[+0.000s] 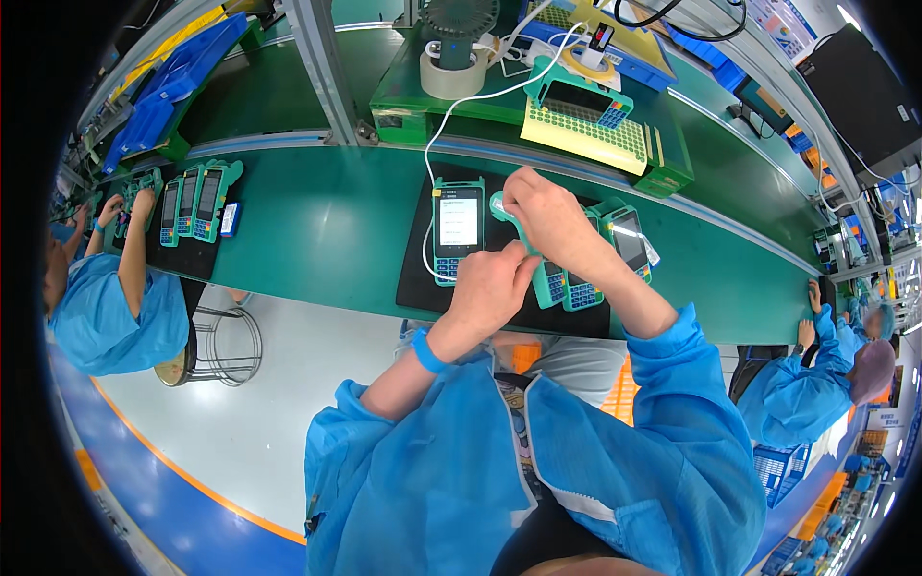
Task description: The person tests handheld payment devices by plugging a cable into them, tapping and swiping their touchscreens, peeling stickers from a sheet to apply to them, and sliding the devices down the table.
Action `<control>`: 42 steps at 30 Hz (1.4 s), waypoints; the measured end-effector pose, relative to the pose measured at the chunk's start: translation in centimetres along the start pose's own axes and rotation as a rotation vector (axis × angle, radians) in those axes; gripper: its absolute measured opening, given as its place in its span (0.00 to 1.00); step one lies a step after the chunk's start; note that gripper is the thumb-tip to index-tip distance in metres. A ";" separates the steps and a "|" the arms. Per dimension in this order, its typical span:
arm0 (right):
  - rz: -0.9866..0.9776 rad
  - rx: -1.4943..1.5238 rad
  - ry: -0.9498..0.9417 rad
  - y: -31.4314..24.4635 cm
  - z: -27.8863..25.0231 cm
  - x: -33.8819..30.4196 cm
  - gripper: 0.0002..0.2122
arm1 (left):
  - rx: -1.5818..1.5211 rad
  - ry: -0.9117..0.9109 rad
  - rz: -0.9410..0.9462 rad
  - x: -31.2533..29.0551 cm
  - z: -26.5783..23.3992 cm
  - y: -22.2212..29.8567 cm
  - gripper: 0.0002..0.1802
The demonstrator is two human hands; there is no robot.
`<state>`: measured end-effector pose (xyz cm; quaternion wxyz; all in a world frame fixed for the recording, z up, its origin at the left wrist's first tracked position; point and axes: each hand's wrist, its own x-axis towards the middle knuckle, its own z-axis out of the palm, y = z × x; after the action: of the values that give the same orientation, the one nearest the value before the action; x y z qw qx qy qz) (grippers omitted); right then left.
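A handheld payment terminal in a green casing (548, 286) is tilted under my hands, largely hidden by them. My right hand (552, 219) is closed at its upper end, by a rounded green corner. Lower down, the fingers of my left hand (488, 291) are pinched together against its side; the exact grip is hidden. To the left, a second payment terminal (458, 223) lies face up with its screen lit, a white cable (431, 144) running to it. More green-cased terminals (629, 240) lie close together under my right forearm. All rest on a black mat (415, 278).
A green shelf (399, 125) behind the mat carries a tape roll (453, 77), a small fan (461, 17), a yellow perforated sheet (586, 134) and another terminal (581, 101). A metal post (322, 72) stands left. Co-workers sit on both sides; terminals (204, 202) lie by the left one.
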<state>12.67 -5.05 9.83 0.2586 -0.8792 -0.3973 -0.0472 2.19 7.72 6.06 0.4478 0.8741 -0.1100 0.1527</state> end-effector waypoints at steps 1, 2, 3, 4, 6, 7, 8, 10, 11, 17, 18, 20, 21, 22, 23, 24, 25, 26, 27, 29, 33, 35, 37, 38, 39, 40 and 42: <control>0.000 -0.030 0.004 0.0 0.0 0.0 0.04 | -0.001 -0.008 -0.008 0.0 0.0 0.2 0.12; -0.001 -0.030 0.004 0.0 0.0 0.0 0.04 | -0.002 -0.014 -0.017 0.1 0.0 0.3 0.12; 0.017 -0.007 0.010 0.0 -0.1 0.0 0.04 | -0.002 -0.013 -0.017 0.1 0.1 0.4 0.12; 0.035 0.018 0.015 0.1 -0.1 0.1 0.04 | 0.000 -0.014 -0.014 0.1 0.1 0.5 0.12; 0.013 0.026 0.023 0.2 -0.3 0.1 0.04 | 0.002 -0.015 -0.011 0.1 0.2 0.6 0.13; -0.007 0.034 0.032 0.3 -0.4 0.1 0.04 | -0.002 -0.011 -0.005 0.2 0.1 0.7 0.13; -0.006 0.034 0.032 0.3 -0.4 0.2 0.04 | -0.007 -0.010 0.002 0.3 0.2 0.7 0.12; -0.029 0.035 0.020 0.4 -0.4 0.3 0.04 | -0.005 -0.014 0.004 0.4 0.1 1.0 0.12; -0.028 0.036 0.020 0.4 -0.3 0.4 0.04 | -0.002 -0.016 0.006 0.4 0.1 1.0 0.12; -0.163 -0.204 0.021 0.1 0.0 0.8 0.03 | -0.014 0.005 -0.013 0.4 0.5 0.8 0.11; -0.196 -0.260 0.010 -0.2 -0.1 0.8 0.04 | -0.014 0.006 -0.014 0.4 0.5 0.8 0.11; -0.227 -0.316 -0.001 -0.2 -0.1 0.8 0.05 | -0.023 0.001 -0.021 0.3 0.4 0.7 0.10; -0.202 -0.339 -0.009 -0.1 0.1 0.7 0.06 | -0.023 0.001 -0.020 0.2 0.3 0.7 0.10; -0.176 -0.361 -0.018 0.0 0.2 0.7 0.08 | -0.003 -0.017 -0.018 0.1 0.2 0.6 0.10; -0.178 -0.361 -0.018 -0.1 0.4 0.6 0.08 | 0.017 -0.031 -0.018 -0.1 0.1 0.3 0.10; -0.096 -0.259 0.097 -0.3 0.5 0.4 0.11 | 0.017 -0.030 -0.019 -0.4 -0.1 -0.1 0.10; -0.013 -0.156 0.212 -0.6 0.7 0.1 0.14 | -0.006 -0.033 -0.022 -0.7 -0.3 -0.8 0.12; 0.039 -0.062 0.234 -0.5 0.5 -0.4 0.20 | -0.031 -0.034 -0.025 -0.9 -0.5 -1.6 0.13; 0.017 -0.035 0.307 -0.2 0.7 -1.1 0.20 | -0.129 -0.035 -0.080 -1.0 -0.8 -2.4 0.13; 0.010 0.078 0.361 -0.4 1.0 -2.9 0.22 | -0.251 -0.140 -0.270 -1.2 -2.0 -4.2 0.14; -0.132 0.095 0.208 -2.2 3.5 -6.3 0.34 | -0.361 -0.186 -0.347 -0.9 -2.8 -3.9 0.12; -0.053 -0.028 0.088 -3.1 4.6 -7.2 0.34 | -0.328 -0.181 -0.347 -1.1 -2.7 -3.9 0.14; -0.005 -0.076 0.077 -3.3 4.4 -7.2 0.34 | -0.302 -0.163 -0.335 -1.3 -2.6 -4.0 0.15; 0.005 -0.083 0.083 -3.2 4.3 -7.3 0.34 | -0.309 -0.157 -0.324 -1.3 -2.5 -4.2 0.15; 0.014 -0.090 0.087 -3.2 4.4 -7.2 0.35 | -0.349 -0.118 -0.325 -1.6 -2.3 -4.1 0.15; 0.026 -0.055 0.100 -3.6 4.5 -7.1 0.35 | -0.345 -0.116 -0.329 -1.7 -2.7 -4.2 0.15; 0.042 -0.115 0.085 -3.3 4.5 -7.0 0.35 | -0.870 -0.064 -0.577 -1.8 -4.2 -4.3 0.14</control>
<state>4.98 -5.68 5.33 0.2252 -0.8980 -0.3640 -0.1019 1.21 13.70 4.48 0.7897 0.6063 0.0686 -0.0634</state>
